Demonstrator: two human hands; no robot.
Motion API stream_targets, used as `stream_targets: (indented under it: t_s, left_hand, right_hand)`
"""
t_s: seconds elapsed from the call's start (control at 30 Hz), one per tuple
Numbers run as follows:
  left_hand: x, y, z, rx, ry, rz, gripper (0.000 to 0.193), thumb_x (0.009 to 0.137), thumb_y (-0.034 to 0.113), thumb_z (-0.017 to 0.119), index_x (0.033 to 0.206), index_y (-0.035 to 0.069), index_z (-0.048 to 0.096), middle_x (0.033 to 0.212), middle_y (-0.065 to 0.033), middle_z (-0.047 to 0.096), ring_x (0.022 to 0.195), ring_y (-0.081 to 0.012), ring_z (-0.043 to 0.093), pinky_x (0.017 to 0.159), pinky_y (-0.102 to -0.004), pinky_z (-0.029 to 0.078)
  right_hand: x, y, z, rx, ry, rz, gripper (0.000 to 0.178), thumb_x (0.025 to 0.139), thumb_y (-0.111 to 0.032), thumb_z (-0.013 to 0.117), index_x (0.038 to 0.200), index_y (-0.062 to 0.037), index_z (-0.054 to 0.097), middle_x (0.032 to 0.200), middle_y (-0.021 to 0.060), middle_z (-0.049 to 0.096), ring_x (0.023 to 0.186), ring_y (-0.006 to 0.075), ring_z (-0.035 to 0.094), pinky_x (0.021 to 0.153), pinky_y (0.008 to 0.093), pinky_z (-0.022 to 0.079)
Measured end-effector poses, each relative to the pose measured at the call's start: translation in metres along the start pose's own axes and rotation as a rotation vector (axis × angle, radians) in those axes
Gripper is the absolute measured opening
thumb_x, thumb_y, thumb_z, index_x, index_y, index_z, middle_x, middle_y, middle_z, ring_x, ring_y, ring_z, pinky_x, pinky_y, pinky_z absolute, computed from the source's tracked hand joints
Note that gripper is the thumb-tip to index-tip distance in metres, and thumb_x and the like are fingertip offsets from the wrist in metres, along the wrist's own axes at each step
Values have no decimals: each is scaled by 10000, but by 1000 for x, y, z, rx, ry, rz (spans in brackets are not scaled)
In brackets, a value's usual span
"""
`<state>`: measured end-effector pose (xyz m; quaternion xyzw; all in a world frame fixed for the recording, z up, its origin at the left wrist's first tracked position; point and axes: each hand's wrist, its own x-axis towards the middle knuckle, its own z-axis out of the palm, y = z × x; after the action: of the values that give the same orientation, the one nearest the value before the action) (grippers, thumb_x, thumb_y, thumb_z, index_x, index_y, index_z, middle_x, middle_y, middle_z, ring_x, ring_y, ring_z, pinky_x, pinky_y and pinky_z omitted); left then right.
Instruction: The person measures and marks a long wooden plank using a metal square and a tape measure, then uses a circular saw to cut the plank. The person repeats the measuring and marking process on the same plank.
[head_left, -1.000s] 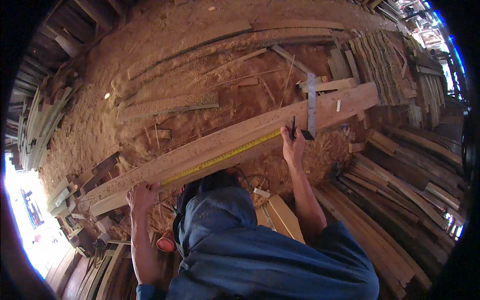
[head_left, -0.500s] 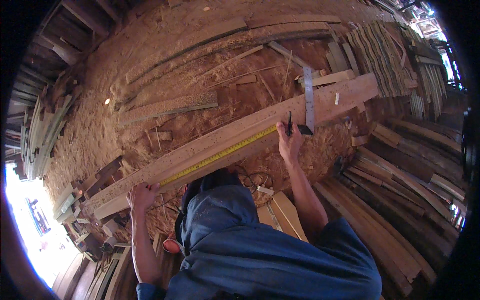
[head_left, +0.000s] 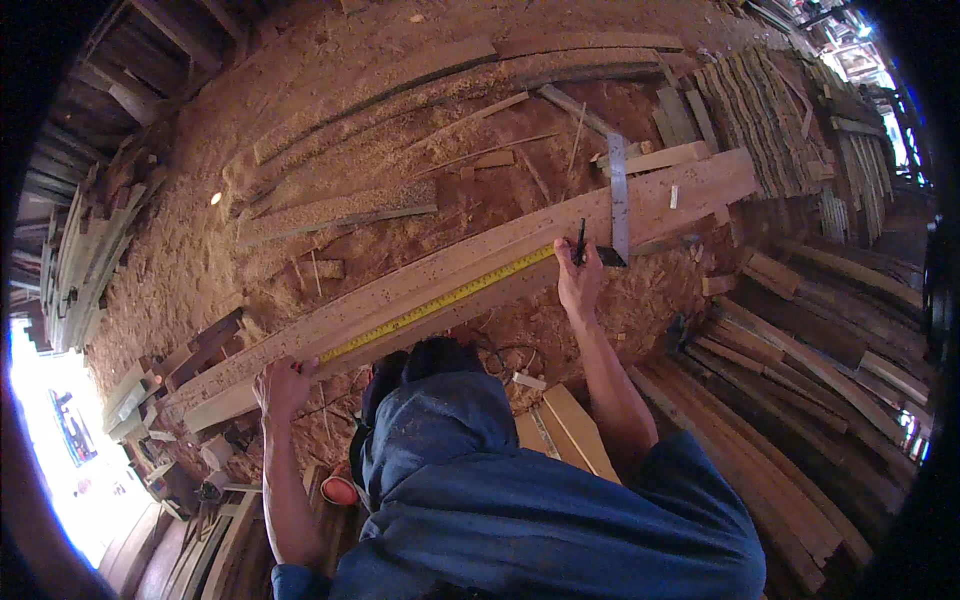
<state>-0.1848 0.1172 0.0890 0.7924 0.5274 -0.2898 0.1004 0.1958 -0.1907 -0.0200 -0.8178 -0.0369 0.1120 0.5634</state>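
Note:
A long wooden beam [head_left: 690, 195] lies slantwise in front of me, speckled with dark chips. Along its near part runs a yellow tape measure [head_left: 440, 312], drawn out straight between my hands. My left hand [head_left: 282, 388] is closed at the tape's left end, around the tape's case, of which only a bit of red shows. At the other end my right hand [head_left: 580, 285] pinches a dark pen [head_left: 581, 236], with its fingers against the tape's end. Just right of those fingers, a try square [head_left: 619, 195] rests with its metal blade across the beam and its black stock at the near edge.
Sawdust-covered boards [head_left: 340, 215] lie on the ground beyond the beam. Stacked planks [head_left: 760, 430] fill the right side, and wavy-edged slats [head_left: 755, 115] stand farther back. A small white block [head_left: 674, 197] sits on the beam. An orange round object [head_left: 339, 490] is near my left forearm.
Both hands keep their hold, and the tape stays stretched along the beam. Only a very slight shift of the view and of my left hand shows.

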Motion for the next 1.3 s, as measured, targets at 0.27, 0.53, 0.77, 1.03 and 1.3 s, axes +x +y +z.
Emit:
stream_targets:
  t_s: [0.27, 0.53, 0.77, 1.03, 1.3]
  left_hand:
    - [-1, 0, 3, 3, 27, -19, 525, 895, 575, 691, 972, 60, 757, 1021, -216, 743, 1015, -411, 697, 921, -537, 510]
    - [2, -1, 1, -56, -38, -38, 539, 899, 588, 678, 1031, 74, 768, 1077, -213, 739, 1063, -406, 689, 955, -524, 504]
    - [5, -9, 12, -111, 15, 32, 551, 891, 603, 689, 973, 62, 759, 977, -198, 744, 997, -406, 699, 915, -522, 503]
    - [-6, -11, 10, -158, 107, 71, 526, 917, 572, 660, 1028, 70, 775, 1046, -201, 752, 1052, -393, 701, 978, -511, 492]
    - [0, -15, 12, -191, -14, 33, 547, 926, 569, 658, 1112, 65, 763, 1159, -206, 730, 1177, -389, 648, 1066, -517, 434]
  right_hand:
    - [2, 5, -1, -19, 20, -64, 375, 930, -344, 768, 1036, 3, 673, 975, 104, 715, 920, 210, 637, 865, 367, 491]
    - [8, 23, 0, -28, 29, -26, 470, 920, -436, 762, 1055, 5, 672, 984, 132, 717, 940, 266, 643, 903, 402, 485]
    - [10, 30, -3, -55, 1, -82, 488, 944, -402, 758, 1145, 30, 654, 1035, 122, 710, 982, 239, 629, 921, 381, 478]
    - [13, 38, 6, 151, 44, -78, 461, 955, -365, 757, 1142, 47, 665, 1033, 129, 711, 986, 241, 639, 914, 349, 482]
    - [12, 37, 2, -12, 41, -42, 466, 959, -406, 743, 1108, 30, 675, 1015, 128, 711, 921, 228, 635, 826, 379, 491]
